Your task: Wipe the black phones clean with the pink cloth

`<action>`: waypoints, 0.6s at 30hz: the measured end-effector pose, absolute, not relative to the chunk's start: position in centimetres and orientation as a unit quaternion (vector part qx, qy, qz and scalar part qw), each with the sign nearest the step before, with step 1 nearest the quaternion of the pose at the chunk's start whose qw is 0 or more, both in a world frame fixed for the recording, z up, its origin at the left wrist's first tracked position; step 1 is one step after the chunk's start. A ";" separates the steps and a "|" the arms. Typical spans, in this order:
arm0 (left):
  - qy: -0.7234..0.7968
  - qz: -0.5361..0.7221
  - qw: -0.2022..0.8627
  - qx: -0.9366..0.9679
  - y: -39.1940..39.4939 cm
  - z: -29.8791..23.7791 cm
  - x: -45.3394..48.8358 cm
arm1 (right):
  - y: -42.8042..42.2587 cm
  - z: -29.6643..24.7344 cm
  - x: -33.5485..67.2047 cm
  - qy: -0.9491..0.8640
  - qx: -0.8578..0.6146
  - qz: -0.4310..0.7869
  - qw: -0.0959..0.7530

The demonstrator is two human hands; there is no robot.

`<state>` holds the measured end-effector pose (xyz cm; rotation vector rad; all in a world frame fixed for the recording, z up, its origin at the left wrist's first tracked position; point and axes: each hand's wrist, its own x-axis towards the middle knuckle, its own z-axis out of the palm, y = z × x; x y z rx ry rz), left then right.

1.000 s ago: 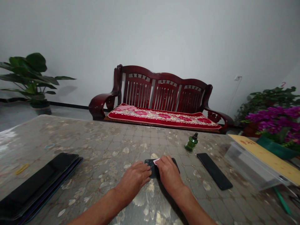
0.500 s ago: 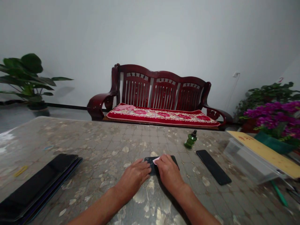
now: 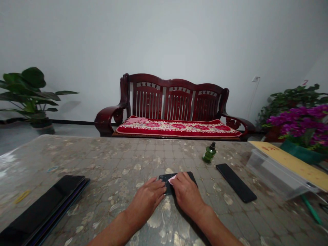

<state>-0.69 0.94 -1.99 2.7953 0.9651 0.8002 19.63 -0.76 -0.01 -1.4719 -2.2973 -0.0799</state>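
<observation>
A black phone (image 3: 166, 180) lies flat on the table's patterned cover (image 3: 115, 160), mostly hidden under my hands. My left hand (image 3: 148, 200) rests on its left end with the fingers together, holding it down. My right hand (image 3: 186, 193) covers the phone's right part and presses a small pink cloth (image 3: 172, 178) onto its surface with curled fingers.
A second black phone (image 3: 235, 187) lies to the right, with a small green bottle (image 3: 209, 153) behind it. A clear plastic box with a yellow lid (image 3: 284, 171) stands at the right edge. Dark flat tablets (image 3: 38, 210) are stacked at the left. A wooden bench (image 3: 174, 112) stands beyond.
Both hands stay on the phone; the pink cloth has shifted slightly. The camera view has tilted, so everything sits a little lower in the picture.
</observation>
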 end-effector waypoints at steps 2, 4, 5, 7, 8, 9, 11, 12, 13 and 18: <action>0.316 0.262 0.035 0.911 1.0 -2.1 -0.7 | -0.6 0.1 20.1 -0.821 -0.530 -0.028 0.210; 0.317 0.264 0.030 0.910 1.0 -2.3 -0.7 | -0.2 0.1 20.9 -0.802 -0.557 -0.036 0.211; 0.317 0.266 0.027 0.910 1.0 -2.5 -0.7 | 0.0 0.1 21.4 -0.791 -0.573 -0.042 0.211; 0.313 0.269 0.023 0.910 1.1 -2.6 -0.7 | 0.2 0.1 22.0 -0.775 -0.593 -0.049 0.212; 0.312 0.269 0.023 0.911 1.1 -2.6 -0.7 | 0.2 0.1 22.0 -0.775 -0.593 -0.049 0.213; 0.312 0.268 0.025 0.911 1.1 -2.5 -0.7 | 0.0 0.1 21.8 -0.780 -0.586 -0.047 0.214; 0.313 0.263 0.033 0.912 1.0 -2.2 -0.6 | -0.4 0.1 21.2 -0.804 -0.554 -0.037 0.213; 0.315 0.260 0.039 0.912 1.0 -2.1 -0.6 | -0.7 0.1 20.8 -0.817 -0.535 -0.031 0.212; 0.316 0.256 0.044 0.912 1.0 -2.0 -0.7 | -0.9 0.1 20.5 -0.828 -0.519 -0.025 0.211; 0.320 0.252 0.046 0.912 0.9 -2.1 -0.8 | -0.7 0.3 21.2 -0.813 -0.544 -0.032 0.206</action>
